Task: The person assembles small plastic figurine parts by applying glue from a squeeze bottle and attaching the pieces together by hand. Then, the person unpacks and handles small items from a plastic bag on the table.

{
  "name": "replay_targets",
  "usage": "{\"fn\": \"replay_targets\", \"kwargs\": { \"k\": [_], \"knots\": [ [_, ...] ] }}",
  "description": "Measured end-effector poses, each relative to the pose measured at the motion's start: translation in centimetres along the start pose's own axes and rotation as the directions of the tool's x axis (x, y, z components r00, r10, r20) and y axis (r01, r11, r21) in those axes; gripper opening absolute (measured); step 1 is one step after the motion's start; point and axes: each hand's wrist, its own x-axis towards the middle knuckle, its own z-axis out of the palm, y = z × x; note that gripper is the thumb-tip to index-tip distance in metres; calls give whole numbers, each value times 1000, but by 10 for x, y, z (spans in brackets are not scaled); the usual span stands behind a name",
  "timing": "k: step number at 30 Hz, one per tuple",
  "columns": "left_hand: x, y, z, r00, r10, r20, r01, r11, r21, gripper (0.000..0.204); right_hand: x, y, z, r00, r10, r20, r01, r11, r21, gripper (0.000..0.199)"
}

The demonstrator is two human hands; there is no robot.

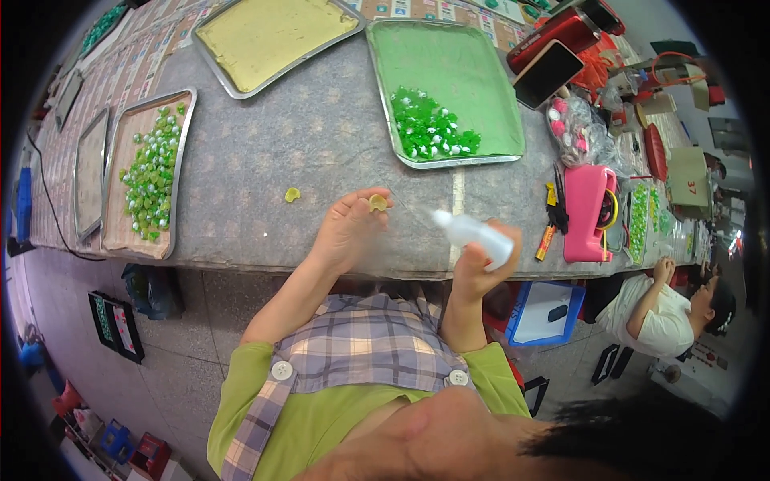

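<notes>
My left hand (350,230) is over the near part of the grey-covered table, pinching a small yellow-green cupped plastic piece (378,204) between thumb and fingers. To its right, my right hand (479,279) is wrapped round a white squeeze bottle (473,239). The bottle lies tilted in the grip, with its narrow nozzle toward the left hand and apart from the piece. A second yellow-green piece (292,194) rests on the table left of my left hand. Beyond my hands, a metal tray with a green lining (457,60) holds a heap of green pieces with white balls (437,128).
At the left, a tray (128,204) holds many green-and-white pieces, beside a narrow grey tray (92,172). A yellow-lined tray (281,40) is at the back. To the right are a phone (549,74), a pink tape dispenser (587,212), an orange tube (545,242) and a seated co-worker (654,309).
</notes>
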Motion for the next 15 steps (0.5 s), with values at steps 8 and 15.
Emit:
{"fn": "replay_targets", "kwargs": {
  "k": [8,15],
  "knots": [
    [3,2,-13,997,-20,-68,14,996,-92,41,43,51,-41,845,532,-56,-512,834,203,28],
    [10,-3,-8,995,-47,-93,36,992,-119,40,49,98,-80,871,487,-71,-492,855,-163,31]
  ]
}}
